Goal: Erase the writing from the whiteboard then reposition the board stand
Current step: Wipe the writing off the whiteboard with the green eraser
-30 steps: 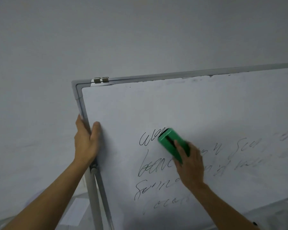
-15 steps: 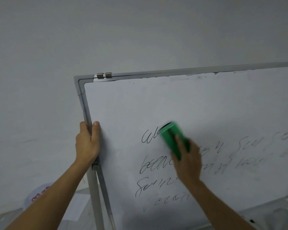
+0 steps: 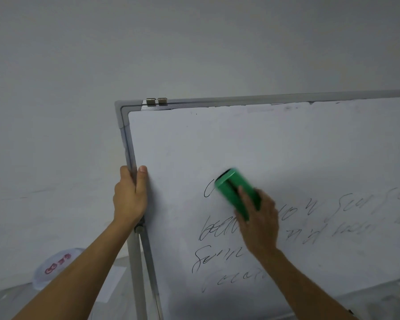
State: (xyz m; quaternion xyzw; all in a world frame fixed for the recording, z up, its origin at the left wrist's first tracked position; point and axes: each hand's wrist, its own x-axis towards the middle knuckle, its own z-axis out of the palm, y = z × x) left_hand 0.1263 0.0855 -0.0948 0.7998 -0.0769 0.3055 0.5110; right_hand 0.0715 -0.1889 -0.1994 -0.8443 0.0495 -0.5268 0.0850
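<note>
Gripping the whiteboard edge, left hand; right hand presses eraser.

whiteboard: its right part and bottom edge are cut off by the picture's edges.
eraser: smeared by motion, and its lower end lies under the right hand.
writing: partly covered by eraser and right hand; the words to the right are too faint to read.
left hand: fingers curl behind the board's frame, tips out of sight.
stand leg: foot cut off at the bottom.
white disc: red print unreadable, lower part behind the left forearm.
</note>
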